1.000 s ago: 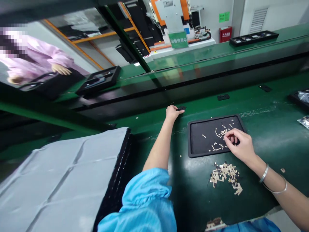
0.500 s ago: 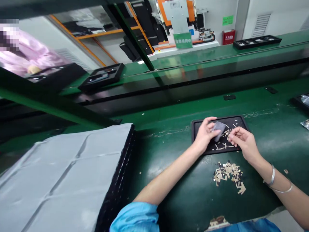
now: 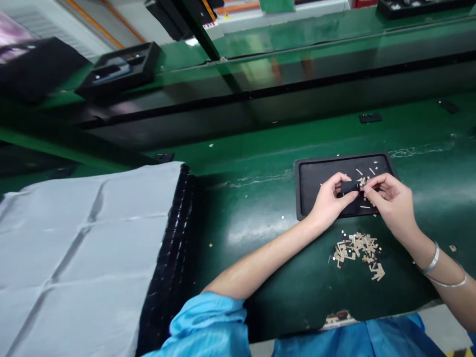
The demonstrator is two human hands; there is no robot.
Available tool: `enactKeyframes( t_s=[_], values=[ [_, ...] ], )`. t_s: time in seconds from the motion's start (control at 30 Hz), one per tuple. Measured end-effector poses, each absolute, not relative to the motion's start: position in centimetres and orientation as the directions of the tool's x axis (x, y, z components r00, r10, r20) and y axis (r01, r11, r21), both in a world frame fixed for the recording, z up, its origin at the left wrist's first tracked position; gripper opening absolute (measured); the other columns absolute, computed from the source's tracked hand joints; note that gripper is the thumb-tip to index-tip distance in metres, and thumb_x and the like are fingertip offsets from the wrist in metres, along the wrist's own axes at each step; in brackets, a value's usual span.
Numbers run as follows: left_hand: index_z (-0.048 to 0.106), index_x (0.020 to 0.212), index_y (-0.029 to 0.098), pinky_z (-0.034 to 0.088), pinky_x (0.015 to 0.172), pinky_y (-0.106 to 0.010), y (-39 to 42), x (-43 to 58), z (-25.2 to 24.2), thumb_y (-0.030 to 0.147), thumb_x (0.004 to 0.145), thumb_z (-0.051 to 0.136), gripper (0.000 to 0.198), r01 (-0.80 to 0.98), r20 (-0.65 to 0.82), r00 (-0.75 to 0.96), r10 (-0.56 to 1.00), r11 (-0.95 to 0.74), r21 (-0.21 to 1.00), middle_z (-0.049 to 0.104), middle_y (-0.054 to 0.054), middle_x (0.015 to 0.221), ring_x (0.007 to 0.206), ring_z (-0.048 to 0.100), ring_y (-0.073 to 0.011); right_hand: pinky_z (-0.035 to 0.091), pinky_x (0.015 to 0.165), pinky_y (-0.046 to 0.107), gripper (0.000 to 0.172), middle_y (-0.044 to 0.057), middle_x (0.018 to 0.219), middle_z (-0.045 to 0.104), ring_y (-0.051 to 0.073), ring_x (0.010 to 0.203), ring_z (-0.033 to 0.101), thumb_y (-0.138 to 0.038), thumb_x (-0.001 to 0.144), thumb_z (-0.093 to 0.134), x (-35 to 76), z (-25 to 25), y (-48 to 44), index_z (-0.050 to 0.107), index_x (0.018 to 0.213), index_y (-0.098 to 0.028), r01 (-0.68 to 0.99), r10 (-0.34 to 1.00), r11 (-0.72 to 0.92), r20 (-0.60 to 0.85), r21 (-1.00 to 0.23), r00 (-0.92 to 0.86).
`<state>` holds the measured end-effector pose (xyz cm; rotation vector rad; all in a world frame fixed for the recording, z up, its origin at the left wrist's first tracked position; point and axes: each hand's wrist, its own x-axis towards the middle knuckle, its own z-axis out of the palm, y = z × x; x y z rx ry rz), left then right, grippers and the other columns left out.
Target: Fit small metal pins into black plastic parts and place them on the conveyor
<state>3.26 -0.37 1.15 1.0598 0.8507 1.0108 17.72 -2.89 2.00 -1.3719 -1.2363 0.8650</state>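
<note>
My left hand (image 3: 330, 201) grips a small dark, flat rectangular piece (image 3: 348, 187) between thumb and fingers, above the black tray (image 3: 303, 198). At the piece's right edge, the thumb and fingertips of my right hand (image 3: 396, 203) are pinched together. Whatever they hold is too small to make out. Thin pale strips and bits (image 3: 365, 207) lie scattered on the tray, partly hidden behind both hands. Nearer to me, a loose pile of beige and black small parts (image 3: 359, 248) rests on the green table (image 3: 260, 267).
On the left stands a large stack covered with a grey sheet (image 3: 111, 258). Two dark flat pieces (image 3: 370, 118) lie farther back. Beyond a low barrier, black trays (image 3: 119, 69) sit on a raised green ledge. A green post (image 3: 74, 144) slants across the left.
The view has tipped downward. My hands have come together, and the piece in my left hand has turned from a greyish face to a dark one. My right fingers now meet its edge.
</note>
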Motion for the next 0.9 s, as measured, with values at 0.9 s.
enactKeyframes(
  t_s=[0.9],
  values=[
    [0.048, 0.076, 0.017, 0.043, 0.074, -0.023, -0.55, 3.29, 1.75, 0.014, 0.069, 0.068, 0.021, -0.189, -0.039, 0.328, 0.944, 0.106, 0.976, 0.052, 0.004, 0.075, 0.073, 0.053, -0.0091, 0.048, 0.047, 0.021, 0.009, 0.000, 0.067, 0.065, 0.011, 0.057, 0.059, -0.015, 0.074, 0.066, 17.67, 2.67, -3.12, 0.062, 0.070, -0.021, 0.352, 0.970, 0.104, 0.173, -0.930, 0.169]
  ],
)
